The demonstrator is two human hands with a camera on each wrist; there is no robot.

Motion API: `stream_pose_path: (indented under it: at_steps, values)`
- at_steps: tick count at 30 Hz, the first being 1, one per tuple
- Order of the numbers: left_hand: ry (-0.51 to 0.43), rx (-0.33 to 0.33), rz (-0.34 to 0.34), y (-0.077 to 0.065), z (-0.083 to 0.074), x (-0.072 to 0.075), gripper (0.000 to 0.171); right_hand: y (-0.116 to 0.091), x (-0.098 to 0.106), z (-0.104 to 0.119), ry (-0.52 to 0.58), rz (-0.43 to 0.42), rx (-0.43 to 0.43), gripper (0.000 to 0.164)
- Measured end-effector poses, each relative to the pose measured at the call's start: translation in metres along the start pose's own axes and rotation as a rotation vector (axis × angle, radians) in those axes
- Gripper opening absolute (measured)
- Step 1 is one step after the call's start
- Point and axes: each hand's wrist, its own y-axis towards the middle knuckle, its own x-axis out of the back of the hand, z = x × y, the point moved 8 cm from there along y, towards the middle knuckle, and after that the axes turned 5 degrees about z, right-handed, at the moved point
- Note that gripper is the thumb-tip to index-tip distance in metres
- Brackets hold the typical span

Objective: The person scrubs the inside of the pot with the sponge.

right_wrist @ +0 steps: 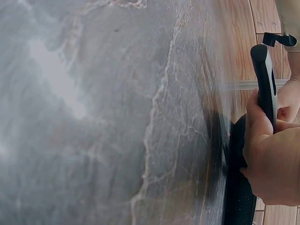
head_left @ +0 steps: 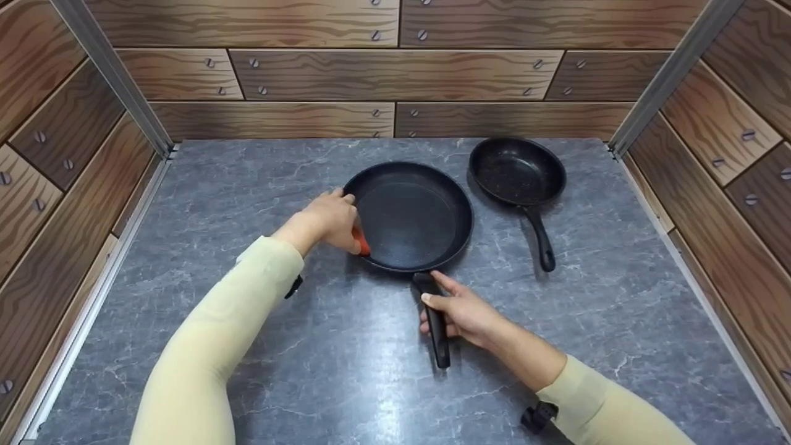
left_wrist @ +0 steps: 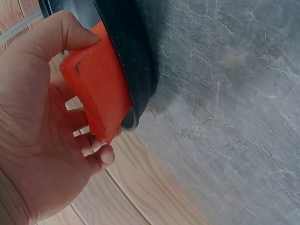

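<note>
A large black frying pan [head_left: 413,216] lies on the grey marbled table. My left hand [head_left: 327,217] is at its left rim and holds an orange sponge [left_wrist: 96,82] there, thumb on one face. In the left wrist view the sponge touches the pan wall [left_wrist: 124,51]; the fingertips behind it are partly hidden. My right hand [head_left: 468,314] grips the pan's black handle [head_left: 440,346], which points toward the front, with the thumb on top. The right wrist view shows the handle's end [right_wrist: 262,61] sticking out past the fingers.
A smaller black frying pan [head_left: 518,173] stands at the back right, its handle [head_left: 541,241] pointing forward. Wood-patterned panels [head_left: 395,74] close off the back and both sides. Metal posts [head_left: 117,74] rise at the back corners of the table [head_left: 259,179].
</note>
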Motion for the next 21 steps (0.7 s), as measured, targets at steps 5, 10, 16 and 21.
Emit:
stream_pose_path:
  at_steps: [5,10,16,21]
  values:
    - [-0.04,-0.014,-0.005,-0.002,-0.001,-0.001,0.045,0.0,0.0,0.0,0.003,-0.001,0.001,0.081]
    - [-0.039,-0.048,-0.03,-0.005,-0.004,-0.002,0.045,0.0,0.0,0.0,0.003,0.005,0.0,0.081]
    - [-0.052,-0.081,-0.034,-0.006,-0.01,-0.004,0.044,0.0,-0.001,0.0,0.004,-0.001,-0.017,0.08]
    - [-0.08,-0.103,-0.021,-0.005,-0.014,-0.006,0.043,0.0,0.0,0.0,0.004,0.005,-0.018,0.081]
